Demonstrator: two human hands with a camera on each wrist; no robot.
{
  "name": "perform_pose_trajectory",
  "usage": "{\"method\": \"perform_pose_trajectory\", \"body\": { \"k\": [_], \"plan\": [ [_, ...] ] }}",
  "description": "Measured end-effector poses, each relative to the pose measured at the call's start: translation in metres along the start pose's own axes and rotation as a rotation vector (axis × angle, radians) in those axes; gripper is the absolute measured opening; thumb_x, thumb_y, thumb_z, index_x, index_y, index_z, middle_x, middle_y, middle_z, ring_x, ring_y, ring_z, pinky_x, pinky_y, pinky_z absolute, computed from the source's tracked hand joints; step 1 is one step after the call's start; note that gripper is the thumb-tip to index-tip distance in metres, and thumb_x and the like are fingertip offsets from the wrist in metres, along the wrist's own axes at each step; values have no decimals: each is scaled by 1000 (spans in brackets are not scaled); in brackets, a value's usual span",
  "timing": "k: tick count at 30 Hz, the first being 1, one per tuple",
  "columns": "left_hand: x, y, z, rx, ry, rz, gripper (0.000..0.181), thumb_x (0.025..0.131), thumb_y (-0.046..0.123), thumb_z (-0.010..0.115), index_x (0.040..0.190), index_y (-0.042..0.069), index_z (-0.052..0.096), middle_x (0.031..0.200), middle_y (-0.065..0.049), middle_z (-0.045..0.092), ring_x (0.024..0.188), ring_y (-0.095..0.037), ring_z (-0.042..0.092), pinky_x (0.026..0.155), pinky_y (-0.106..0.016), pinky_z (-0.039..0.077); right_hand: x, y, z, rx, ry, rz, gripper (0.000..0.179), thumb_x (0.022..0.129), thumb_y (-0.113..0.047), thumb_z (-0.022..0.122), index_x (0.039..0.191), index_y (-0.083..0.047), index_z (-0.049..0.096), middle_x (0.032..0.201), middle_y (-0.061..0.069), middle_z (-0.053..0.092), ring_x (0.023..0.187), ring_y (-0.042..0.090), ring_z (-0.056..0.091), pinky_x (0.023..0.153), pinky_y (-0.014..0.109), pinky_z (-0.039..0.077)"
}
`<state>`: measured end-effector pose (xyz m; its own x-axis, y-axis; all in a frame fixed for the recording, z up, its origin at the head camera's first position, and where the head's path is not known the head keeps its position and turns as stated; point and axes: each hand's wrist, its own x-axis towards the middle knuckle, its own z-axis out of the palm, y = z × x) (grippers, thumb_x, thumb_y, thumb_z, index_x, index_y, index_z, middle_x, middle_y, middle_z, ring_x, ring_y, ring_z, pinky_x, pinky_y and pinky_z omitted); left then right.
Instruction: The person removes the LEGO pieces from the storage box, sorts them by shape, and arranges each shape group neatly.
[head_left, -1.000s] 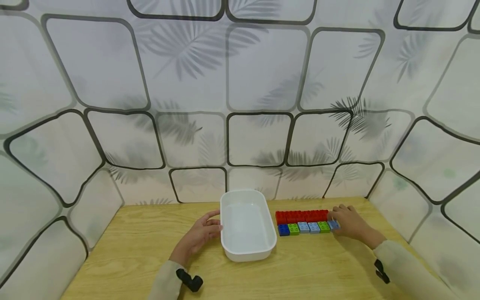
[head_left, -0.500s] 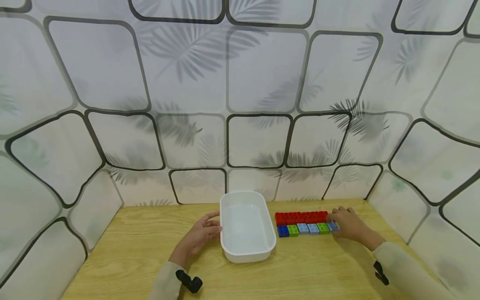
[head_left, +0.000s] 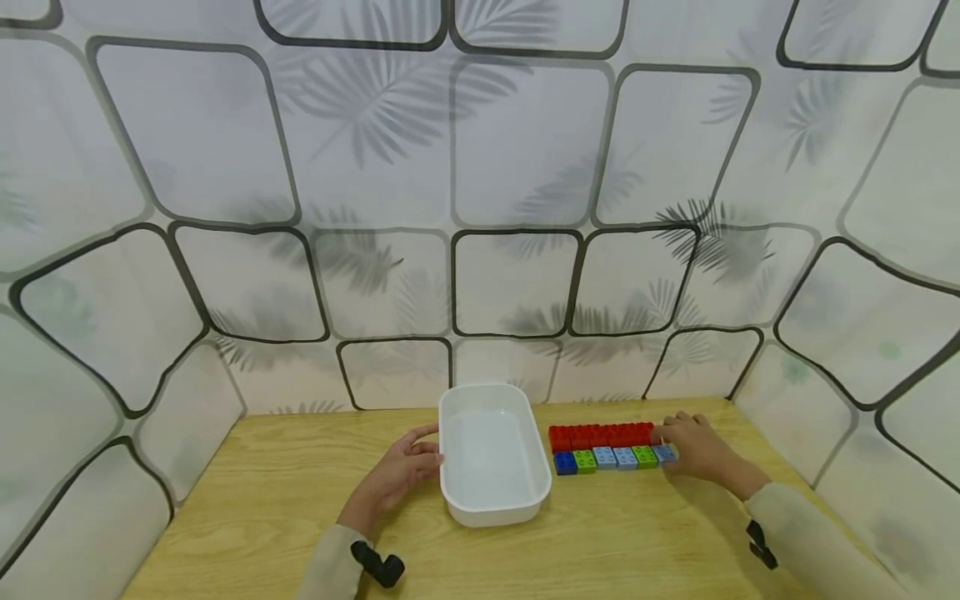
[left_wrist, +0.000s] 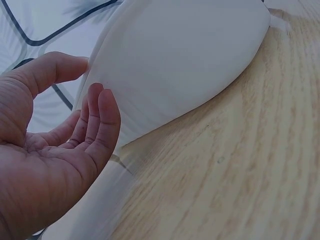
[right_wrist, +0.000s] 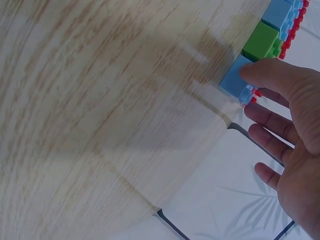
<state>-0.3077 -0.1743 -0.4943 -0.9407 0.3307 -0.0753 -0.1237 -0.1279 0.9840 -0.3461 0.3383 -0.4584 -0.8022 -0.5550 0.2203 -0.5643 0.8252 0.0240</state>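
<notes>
A white plastic tub (head_left: pixel 491 454) stands on the wooden table, its inside bare. My left hand (head_left: pixel 396 475) is at the tub's left side, thumb and fingertips against the wall and rim. The left wrist view shows that hand (left_wrist: pixel 60 125) with loosely bent fingers and a free palm. To the tub's right lie two rows of toy building bricks: red bricks (head_left: pixel 600 436) behind, blue and green ones in front. My right hand (head_left: pixel 697 450) is at the rows' right end. In the right wrist view its thumb (right_wrist: pixel 270 75) touches a light blue brick (right_wrist: pixel 235 77), the other fingers spread loosely.
The front row also has a dark blue brick (head_left: pixel 566 463) at its left end and green bricks (head_left: pixel 584 461) among light blue ones. A patterned cloth wall (head_left: pixel 517 275) encloses the wooden table (head_left: pixel 300 500) at the back and both sides.
The head view has shifted very slightly. Both hands, the tub and the bricks hold their places.
</notes>
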Motion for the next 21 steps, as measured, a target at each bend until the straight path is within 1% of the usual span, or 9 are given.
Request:
{"method": "perform_pose_trajectory", "body": {
  "k": [4,11,15,21],
  "plan": [
    [2,0,0,3,-1,0,71,97,3,63,157,-1,26,111,-3,61,98,-11,63,87,-26,56,0,0,-3,3,4,1,33,68,-13,89,96,-15,72,87,-3,62,82,18,52,75,51,42],
    [5,0,1,7,-3,-4,71,96,4,65,157,-1,27,111,-4,60,96,-11,63,84,-25,55,2,1,-6,-2,4,5,34,69,-14,89,98,-16,71,89,-2,63,84,19,53,77,53,43],
    [6,-1,1,7,11,-15,71,97,4,65,157,0,28,112,-4,61,95,-11,64,84,-26,55,5,-1,-8,5,8,3,35,70,-13,89,100,-15,71,90,-1,64,85,19,54,78,53,44],
    [5,-3,1,8,22,-10,71,96,4,65,157,-1,27,115,-7,60,96,-12,64,85,-27,55,12,-6,-11,26,33,0,33,73,-10,86,102,-12,72,93,1,67,86,22,55,77,51,43]
  ]
}}
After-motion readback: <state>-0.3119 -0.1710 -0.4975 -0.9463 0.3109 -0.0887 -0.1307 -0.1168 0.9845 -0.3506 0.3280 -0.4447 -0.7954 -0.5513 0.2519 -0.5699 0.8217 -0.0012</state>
